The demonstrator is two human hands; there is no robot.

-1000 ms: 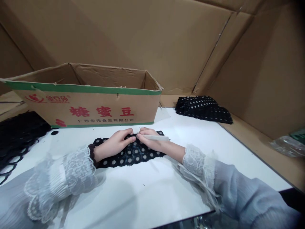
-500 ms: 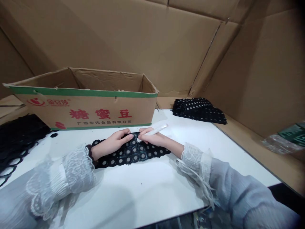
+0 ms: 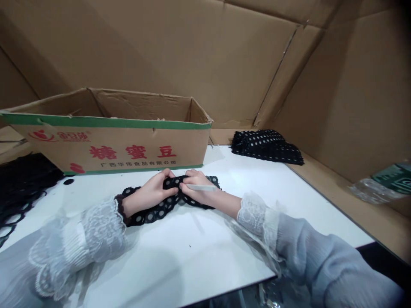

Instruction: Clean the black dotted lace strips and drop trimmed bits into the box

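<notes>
A strip of black fabric [image 3: 153,214] with rows of pale grey round dots lies across the white table in front of me, its middle lifted and bunched. My left hand [image 3: 150,193] is closed on it, thumb on the near side and fingers behind. Close by, my right hand [image 3: 199,193] pinches the fabric with its fingers while also holding a slim white pen-like tool [image 3: 205,187], which points back toward the wrist. The tool's tip is hidden by my fingers. Fabric extends beyond both hands, left and right.
An open cardboard box [image 3: 138,147] with a green rim and red characters stands behind my hands. Black lacy material [image 3: 27,182] is heaped at left, near a small black disc [image 3: 68,182]. Folded dotted black fabric [image 3: 266,146] lies back right; a plastic packet [image 3: 382,184] rests further right. Cardboard walls [image 3: 180,55] surround the table.
The middle of the fabric, flat and facing me before, is now folded and gathered between my hands. The white tool has tipped from slanting upward to nearly level.
</notes>
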